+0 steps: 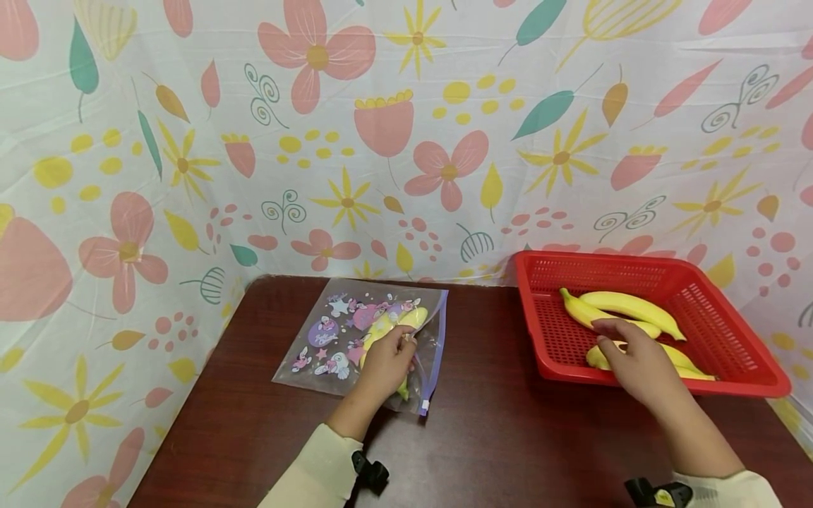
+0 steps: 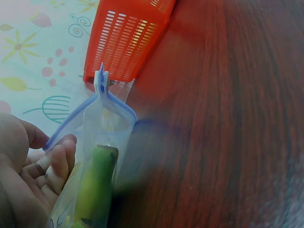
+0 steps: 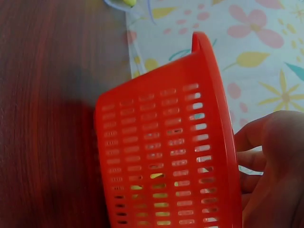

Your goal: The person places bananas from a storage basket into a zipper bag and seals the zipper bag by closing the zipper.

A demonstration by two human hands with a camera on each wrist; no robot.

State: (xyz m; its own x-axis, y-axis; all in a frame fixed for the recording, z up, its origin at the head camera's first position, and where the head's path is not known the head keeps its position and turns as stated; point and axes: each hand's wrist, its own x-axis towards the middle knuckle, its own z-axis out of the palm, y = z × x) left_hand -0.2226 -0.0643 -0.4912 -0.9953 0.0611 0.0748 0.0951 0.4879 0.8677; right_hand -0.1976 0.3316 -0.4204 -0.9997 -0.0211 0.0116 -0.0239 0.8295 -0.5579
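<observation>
— So where was everything?
— My left hand (image 1: 385,365) pinched the zip bag (image 1: 356,339) on the counter (image 1: 495,423), 1 banana (image 1: 406,319) inside. My right hand (image 1: 638,363), fingers relaxed, reached over bananas in the red basket (image 1: 749,339). Best hold the mouth wide.

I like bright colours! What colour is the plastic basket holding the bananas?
Red: the slotted plastic basket shows best in the head view.

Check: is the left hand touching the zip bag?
Touching. Head view: left hand lies on the zip bag; left wrist view shows fingers against its blue edge.
</observation>
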